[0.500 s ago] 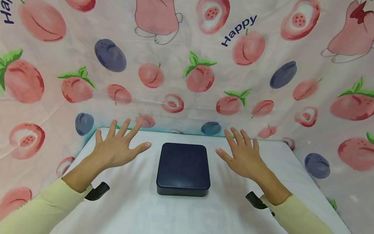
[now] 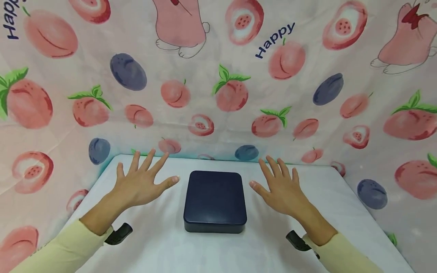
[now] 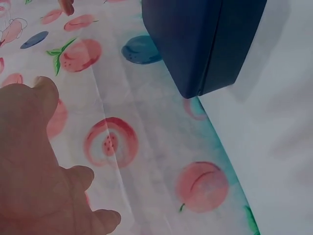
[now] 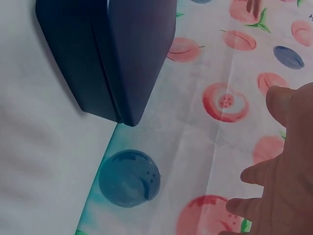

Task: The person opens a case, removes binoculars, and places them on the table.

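Observation:
A dark navy square box (image 2: 215, 199) with rounded corners and a closed lid lies flat on the white table. To its left my left hand (image 2: 138, 185) hovers palm down, fingers spread, holding nothing. On the other side my right hand (image 2: 283, 191) mirrors it, also spread and apart from the box. In the left wrist view, the left hand (image 3: 36, 161) shows at the left edge and the box (image 3: 195, 44) at the top, with a seam along its side. The right wrist view has the box (image 4: 107, 54) at upper left and the right hand (image 4: 288, 166) at right.
The white tabletop (image 2: 160, 246) meets a pale pink cloth (image 2: 201, 94) printed with peaches, plums and rabbits, which hangs behind and on both sides. Black camera mounts (image 2: 118, 233) sit under each cream-sleeved wrist.
The head view has tilted slightly, so cloth and box sit a little lower. Both hands stay spread beside the box, marginally closer to it.

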A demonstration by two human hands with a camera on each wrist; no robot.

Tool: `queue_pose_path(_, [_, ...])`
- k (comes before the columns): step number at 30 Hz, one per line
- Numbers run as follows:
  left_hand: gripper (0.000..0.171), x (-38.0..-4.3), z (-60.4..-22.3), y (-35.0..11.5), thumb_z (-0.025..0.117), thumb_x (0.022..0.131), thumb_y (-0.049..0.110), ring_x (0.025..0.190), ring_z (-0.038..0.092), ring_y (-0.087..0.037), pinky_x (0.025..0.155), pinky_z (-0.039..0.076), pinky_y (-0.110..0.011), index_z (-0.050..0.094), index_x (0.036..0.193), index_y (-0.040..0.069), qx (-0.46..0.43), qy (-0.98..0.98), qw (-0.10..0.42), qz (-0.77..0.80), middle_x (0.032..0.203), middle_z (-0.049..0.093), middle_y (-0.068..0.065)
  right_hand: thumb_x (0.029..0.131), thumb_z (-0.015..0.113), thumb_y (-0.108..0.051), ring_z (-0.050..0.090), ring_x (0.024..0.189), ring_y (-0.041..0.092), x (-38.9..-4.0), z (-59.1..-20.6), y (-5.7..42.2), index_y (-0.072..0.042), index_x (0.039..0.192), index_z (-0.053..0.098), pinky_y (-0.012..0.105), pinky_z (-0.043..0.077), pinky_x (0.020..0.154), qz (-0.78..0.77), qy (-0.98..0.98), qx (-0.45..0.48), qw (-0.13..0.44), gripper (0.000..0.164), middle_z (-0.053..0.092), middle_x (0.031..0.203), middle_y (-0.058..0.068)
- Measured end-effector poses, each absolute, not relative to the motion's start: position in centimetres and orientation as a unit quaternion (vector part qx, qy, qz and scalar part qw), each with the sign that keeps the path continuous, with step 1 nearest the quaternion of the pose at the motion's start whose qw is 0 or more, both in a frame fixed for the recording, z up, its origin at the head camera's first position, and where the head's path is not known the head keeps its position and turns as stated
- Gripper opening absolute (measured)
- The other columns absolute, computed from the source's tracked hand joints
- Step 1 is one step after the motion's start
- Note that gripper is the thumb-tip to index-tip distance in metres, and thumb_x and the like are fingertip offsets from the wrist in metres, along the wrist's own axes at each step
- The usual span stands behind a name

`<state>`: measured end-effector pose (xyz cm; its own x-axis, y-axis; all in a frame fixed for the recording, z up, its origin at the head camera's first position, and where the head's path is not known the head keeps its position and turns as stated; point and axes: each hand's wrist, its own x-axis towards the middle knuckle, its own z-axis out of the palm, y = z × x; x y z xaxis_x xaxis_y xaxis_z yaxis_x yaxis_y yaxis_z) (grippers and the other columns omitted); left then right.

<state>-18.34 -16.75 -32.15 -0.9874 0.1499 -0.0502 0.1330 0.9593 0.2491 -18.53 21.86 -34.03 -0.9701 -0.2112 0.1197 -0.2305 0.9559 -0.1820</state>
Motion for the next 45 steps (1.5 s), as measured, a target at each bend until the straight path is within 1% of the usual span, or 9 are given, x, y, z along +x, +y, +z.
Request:
queue_pose_path(4, [0.101,-18.3,-32.5,-16.7,0.032,0.089,0.092,0.158,-0.009,-0.056,0.112,-0.011,-0.086,0.012,0.168,0.034,0.069,0.989,0.030,0.130,0.177,0.002,-0.016,0.103,0.051,-0.061,0.010,0.159,0.051,-18.7,-34.3,21.9,-0.012,0.167,0.024,0.083,0.004,0.117,0.099,-0.987,0.115,0.054,0.084,0.018,0.174,0.020])
queue_pose_path(10, [0.102,-18.3,-32.9,-16.7,0.033,0.088,0.093,0.158,-0.009,-0.056,0.112,-0.012,-0.085,0.014,0.168,0.033,0.070,0.988,0.030,0.133,0.177,0.001,-0.016,0.103,0.047,-0.066,0.010,0.159,0.050,-18.6,-35.1,21.9,-0.014,0.167,0.025,0.084,0.005,0.116,0.104,-0.986,0.115,0.053,0.085,0.019,0.174,0.019])
queue_pose_path(15, [0.102,-18.3,-33.2,-16.6,0.034,0.088,0.093,0.158,-0.008,-0.057,0.112,-0.011,-0.085,0.015,0.168,0.033,0.067,0.988,0.029,0.138,0.177,0.002,-0.017,0.103,0.048,-0.065,0.011,0.159,0.050,-18.5,-35.5,22.1,-0.014,0.167,0.026,0.083,0.005,0.117,0.103,-0.987,0.113,0.055,0.084,0.020,0.174,0.019])
queue_pose_path(22, [0.102,-18.2,-33.9,-16.4,0.033,0.088,0.093,0.158,-0.008,-0.056,0.113,-0.013,-0.084,0.017,0.168,0.032,0.061,0.987,0.036,0.146,0.177,0.002,-0.017,0.103,0.049,-0.063,0.012,0.159,0.049,-18.5,-36.0,22.2,-0.014,0.166,0.026,0.084,0.006,0.116,0.107,-0.986,0.117,0.053,0.083,0.021,0.173,0.019])
queue_pose_path(31, [0.102,-17.9,-34.9,-16.4,0.036,0.088,0.092,0.157,-0.007,-0.057,0.112,-0.010,-0.085,0.019,0.168,0.030,0.052,0.986,0.035,0.155,0.177,0.004,-0.018,0.103,0.053,-0.058,0.014,0.159,0.048,-18.8,-36.9,22.0,-0.015,0.166,0.029,0.082,0.007,0.117,0.111,-0.985,0.126,0.047,0.080,0.024,0.173,0.017])
queue_pose_path(38, [0.104,-17.8,-35.7,-16.3,0.037,0.087,0.092,0.157,-0.007,-0.058,0.112,-0.010,-0.085,0.020,0.168,0.029,0.047,0.985,0.038,0.162,0.177,0.005,-0.018,0.103,0.051,-0.061,0.018,0.159,0.048,-18.9,-37.8,21.8,-0.015,0.165,0.031,0.083,0.009,0.117,0.110,-0.984,0.134,0.050,0.079,0.027,0.172,0.016])
queue_pose_path(45, [0.102,-17.6,-36.1,-16.1,0.040,0.088,0.091,0.157,-0.006,-0.058,0.112,-0.009,-0.086,0.022,0.168,0.029,0.046,0.985,0.033,0.161,0.176,0.006,-0.019,0.102,0.048,-0.066,0.016,0.160,0.047,-18.8,-38.3,21.7,-0.017,0.165,0.031,0.083,0.008,0.118,0.118,-0.984,0.131,0.041,0.081,0.025,0.173,0.015])
